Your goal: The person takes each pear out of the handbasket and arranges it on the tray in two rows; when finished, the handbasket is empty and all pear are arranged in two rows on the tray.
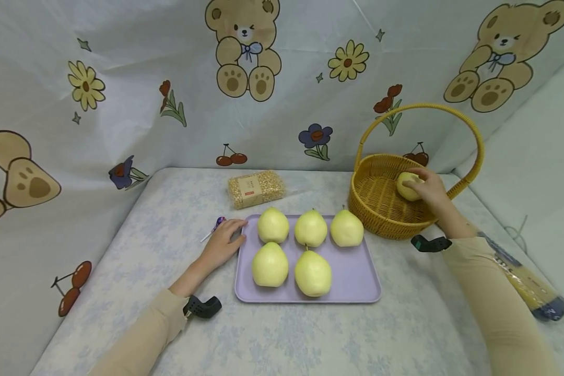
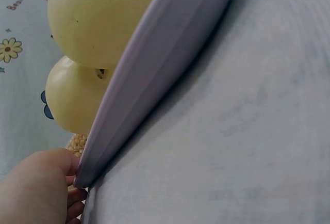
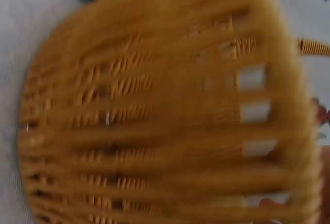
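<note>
In the head view, my right hand (image 1: 430, 190) reaches into the yellow wicker basket (image 1: 376, 224) and grips a pale yellow pear (image 1: 406, 187) by its side. The basket's wall (image 3: 154, 131) fills the right wrist view, blurred, and mostly hides that hand. My left hand (image 1: 223, 243) holds the upper left corner of a lilac tray (image 1: 352, 277). In the left wrist view, the thumb and fingers of my left hand (image 2: 41, 188) are at the tray's rim (image 2: 139, 74). Several pears stand on the tray, among them a front one (image 1: 313, 274).
Behind the tray lies a clear bag of yellow kernels (image 1: 268, 189). A lollipop (image 1: 214, 228) is just beyond my left hand. On the right, a long plastic-wrapped package (image 1: 528, 284) lies beside my right forearm. A cloth with printed bears (image 1: 249, 52) hangs behind the table.
</note>
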A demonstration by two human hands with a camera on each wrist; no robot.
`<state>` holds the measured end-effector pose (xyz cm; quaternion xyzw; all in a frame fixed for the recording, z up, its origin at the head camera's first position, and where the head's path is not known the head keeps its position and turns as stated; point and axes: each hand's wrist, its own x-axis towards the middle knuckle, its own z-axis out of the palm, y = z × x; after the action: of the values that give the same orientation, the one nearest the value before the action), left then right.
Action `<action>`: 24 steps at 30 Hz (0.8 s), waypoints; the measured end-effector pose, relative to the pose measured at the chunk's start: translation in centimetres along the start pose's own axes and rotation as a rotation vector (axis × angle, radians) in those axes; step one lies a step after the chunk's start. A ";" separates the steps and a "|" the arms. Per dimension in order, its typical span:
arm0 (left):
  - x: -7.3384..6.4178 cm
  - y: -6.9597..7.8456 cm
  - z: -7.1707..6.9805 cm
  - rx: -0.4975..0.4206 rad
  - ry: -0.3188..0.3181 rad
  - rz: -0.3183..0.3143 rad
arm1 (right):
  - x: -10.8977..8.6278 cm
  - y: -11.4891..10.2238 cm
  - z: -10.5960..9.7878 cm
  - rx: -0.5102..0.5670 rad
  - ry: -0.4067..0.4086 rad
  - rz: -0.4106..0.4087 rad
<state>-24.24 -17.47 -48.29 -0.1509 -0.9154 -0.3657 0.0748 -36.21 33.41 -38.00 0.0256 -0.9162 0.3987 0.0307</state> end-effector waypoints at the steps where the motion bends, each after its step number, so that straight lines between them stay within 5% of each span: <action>1: 0.0 0.0 0.0 0.001 -0.002 0.000 | 0.3 0.5 -0.2 -0.007 -0.005 -0.001; 11: -0.1 0.3 -0.1 -0.001 -0.009 -0.006 | 1.6 3.0 -0.4 -0.068 -0.033 -0.003; 24: 0.1 0.0 0.1 0.012 0.007 -0.007 | 2.5 4.0 0.5 -0.226 0.048 -0.062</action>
<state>-24.32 -17.39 -48.32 -0.1458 -0.9178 -0.3612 0.0774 -38.98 35.66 -41.07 0.0408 -0.9532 0.2920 0.0674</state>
